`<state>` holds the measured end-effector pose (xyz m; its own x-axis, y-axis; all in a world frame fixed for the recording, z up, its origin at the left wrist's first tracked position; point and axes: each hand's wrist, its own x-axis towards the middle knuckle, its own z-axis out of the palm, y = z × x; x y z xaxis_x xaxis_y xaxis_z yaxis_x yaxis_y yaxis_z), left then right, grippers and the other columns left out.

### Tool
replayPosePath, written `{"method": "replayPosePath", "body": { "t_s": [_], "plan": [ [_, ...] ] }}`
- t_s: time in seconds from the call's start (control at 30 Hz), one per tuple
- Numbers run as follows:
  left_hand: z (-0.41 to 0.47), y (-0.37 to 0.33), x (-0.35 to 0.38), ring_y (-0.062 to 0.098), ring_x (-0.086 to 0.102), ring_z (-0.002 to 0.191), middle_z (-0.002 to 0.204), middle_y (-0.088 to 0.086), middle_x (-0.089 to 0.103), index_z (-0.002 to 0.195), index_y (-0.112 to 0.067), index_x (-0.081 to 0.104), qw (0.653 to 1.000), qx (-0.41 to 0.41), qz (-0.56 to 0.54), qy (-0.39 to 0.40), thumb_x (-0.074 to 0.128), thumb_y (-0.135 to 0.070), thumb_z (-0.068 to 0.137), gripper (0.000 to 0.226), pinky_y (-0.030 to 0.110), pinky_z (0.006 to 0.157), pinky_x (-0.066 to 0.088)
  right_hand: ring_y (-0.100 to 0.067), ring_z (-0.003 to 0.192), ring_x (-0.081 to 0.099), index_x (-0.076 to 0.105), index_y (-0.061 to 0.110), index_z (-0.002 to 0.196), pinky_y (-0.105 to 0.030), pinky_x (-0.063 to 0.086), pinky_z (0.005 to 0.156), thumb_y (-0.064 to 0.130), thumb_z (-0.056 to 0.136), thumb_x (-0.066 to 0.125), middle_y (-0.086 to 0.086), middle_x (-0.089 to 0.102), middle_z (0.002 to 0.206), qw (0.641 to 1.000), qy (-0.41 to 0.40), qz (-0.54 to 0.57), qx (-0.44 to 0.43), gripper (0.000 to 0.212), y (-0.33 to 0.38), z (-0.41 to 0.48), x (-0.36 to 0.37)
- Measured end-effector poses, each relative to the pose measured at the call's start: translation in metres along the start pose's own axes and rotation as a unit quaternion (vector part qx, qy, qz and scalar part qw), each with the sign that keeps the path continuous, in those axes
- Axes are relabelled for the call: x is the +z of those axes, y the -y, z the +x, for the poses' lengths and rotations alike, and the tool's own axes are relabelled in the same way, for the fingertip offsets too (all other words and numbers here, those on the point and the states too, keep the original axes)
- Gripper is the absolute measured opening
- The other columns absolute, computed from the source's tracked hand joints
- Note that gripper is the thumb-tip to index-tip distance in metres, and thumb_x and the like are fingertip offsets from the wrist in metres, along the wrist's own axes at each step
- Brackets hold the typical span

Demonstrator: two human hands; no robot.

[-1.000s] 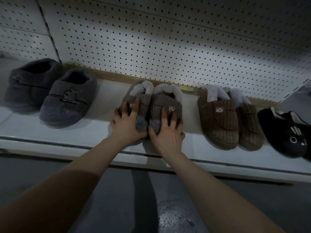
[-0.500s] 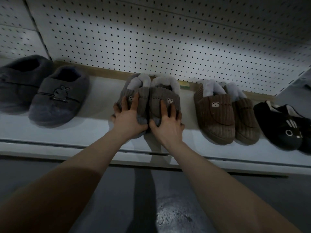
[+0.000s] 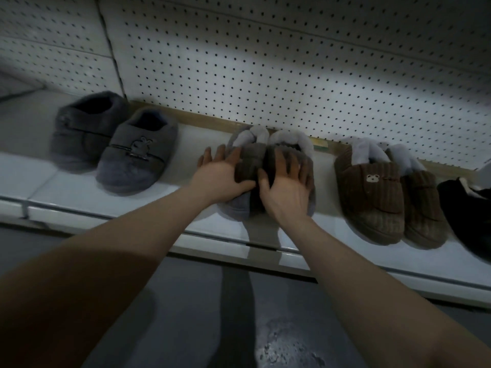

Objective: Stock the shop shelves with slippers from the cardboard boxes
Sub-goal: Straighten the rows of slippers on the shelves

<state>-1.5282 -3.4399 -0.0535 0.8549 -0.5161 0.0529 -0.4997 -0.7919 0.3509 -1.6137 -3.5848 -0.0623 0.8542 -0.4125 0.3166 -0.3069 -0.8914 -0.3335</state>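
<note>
Lying flat with fingers stretched and spread, the left hand (image 3: 223,179) covered the outer flank of the nearer-left slipper of the grey-brown pair (image 3: 255,160), with its thumb laid across toward the toe. The right hand (image 3: 287,187) lay the same way on top of the other slipper, fingers straight, with nothing curled round or pinched. Each hand bore on its own slipper, so neither was the nearer.

The pair sat side by side and touching on the white shelf (image 3: 66,197), directly ahead of the hands. Its long axis ran in line with the forearms, toes toward the front lip and fleecy heels close to the pegboard (image 3: 265,75). Any squaring push would therefore probably go straight back, or sideways with both slippers as one block.

To the left the dark grey pair (image 3: 132,160) stood well apart. To the right the brown pair (image 3: 372,192) stood nearer, and a black slipper (image 3: 462,208) sat at the frame's edge.
</note>
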Motion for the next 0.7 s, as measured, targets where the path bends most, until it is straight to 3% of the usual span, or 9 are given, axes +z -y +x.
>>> {"method": "replayPosePath", "body": {
  "t_s": [0.07, 0.2, 0.3, 0.4, 0.53, 0.63, 0.7],
  "plan": [
    [0.004, 0.014, -0.028, 0.039, 0.031, 0.137, 0.150, 0.016, 0.036, 0.150, -0.023, 0.023, 0.999, 0.025, 0.021, -0.006, 0.032, -0.081, 0.071, 0.099, 0.047, 0.111, 0.028, -0.038, 0.144, 0.021, 0.031, 0.025, 0.151, -0.054, 0.025, 0.115, 0.049, 0.091, 0.036, -0.013, 0.032, 0.153, 0.998, 0.011, 0.042, -0.044, 0.064, 0.021, 0.007, -0.001],
    [0.004, 0.053, -0.078, 0.032, 0.029, 0.140, 0.156, 0.014, 0.029, 0.152, -0.016, 0.024, 0.996, 0.055, 0.076, -0.003, 0.054, -0.053, 0.092, 0.077, 0.039, 0.113, 0.028, -0.041, 0.145, 0.020, 0.031, 0.022, 0.153, -0.054, 0.023, 0.117, 0.030, 0.095, 0.042, -0.016, 0.028, 0.156, 0.987, 0.058, 0.050, -0.144, 0.060, 0.063, 0.021, 0.002],
    [0.000, 0.106, -0.104, 0.031, 0.027, 0.141, 0.155, 0.013, 0.028, 0.151, -0.018, 0.026, 0.989, 0.065, 0.132, 0.027, 0.056, -0.053, 0.090, 0.077, 0.038, 0.114, 0.026, -0.038, 0.146, 0.020, 0.028, 0.022, 0.154, -0.052, 0.024, 0.117, 0.031, 0.098, 0.044, -0.015, 0.027, 0.157, 0.983, 0.069, 0.061, -0.161, 0.059, 0.101, 0.034, 0.011],
    [-0.005, 0.158, -0.126, 0.033, 0.041, 0.128, 0.146, 0.012, 0.039, 0.144, -0.024, 0.032, 0.984, 0.083, 0.155, 0.036, 0.051, -0.064, 0.080, 0.078, 0.041, 0.106, 0.036, -0.037, 0.144, 0.024, 0.022, 0.025, 0.155, -0.047, 0.028, 0.115, 0.034, 0.100, 0.047, -0.014, 0.025, 0.158, 0.982, 0.103, 0.081, -0.140, 0.062, 0.137, 0.038, 0.023],
    [-0.015, 0.232, -0.125, 0.038, 0.049, 0.118, 0.138, 0.019, 0.047, 0.145, -0.024, 0.028, 0.992, -0.049, 0.118, -0.007, 0.055, -0.059, 0.081, 0.078, 0.043, 0.101, 0.041, -0.036, 0.142, 0.026, 0.018, 0.031, 0.155, -0.043, 0.029, 0.115, 0.039, 0.099, 0.048, -0.012, 0.023, 0.158, 0.974, 0.156, 0.098, -0.128, 0.065, 0.175, 0.035, 0.043],
    [-0.018, 0.283, -0.112, 0.043, 0.028, 0.137, 0.154, 0.011, 0.027, 0.148, -0.041, 0.014, 0.985, -0.126, 0.116, -0.027, 0.047, -0.071, 0.079, 0.083, 0.058, 0.107, 0.032, -0.035, 0.141, 0.030, 0.014, 0.037, 0.154, -0.044, 0.033, 0.113, 0.052, 0.096, 0.048, -0.010, 0.020, 0.158, 0.968, 0.198, 0.113, -0.101, 0.069, 0.198, 0.038, 0.059],
    [-0.014, 0.290, -0.118, 0.042, 0.015, 0.142, 0.156, 0.001, 0.019, 0.147, -0.039, 0.013, 0.979, -0.172, 0.101, -0.039, 0.045, -0.066, 0.086, 0.074, 0.064, 0.107, 0.027, -0.034, 0.137, 0.037, 0.017, 0.036, 0.153, -0.039, 0.035, 0.108, 0.056, 0.094, 0.049, -0.009, 0.025, 0.155, 0.968, 0.197, 0.118, -0.098, 0.070, 0.209, 0.039, 0.062]
  ]
}}
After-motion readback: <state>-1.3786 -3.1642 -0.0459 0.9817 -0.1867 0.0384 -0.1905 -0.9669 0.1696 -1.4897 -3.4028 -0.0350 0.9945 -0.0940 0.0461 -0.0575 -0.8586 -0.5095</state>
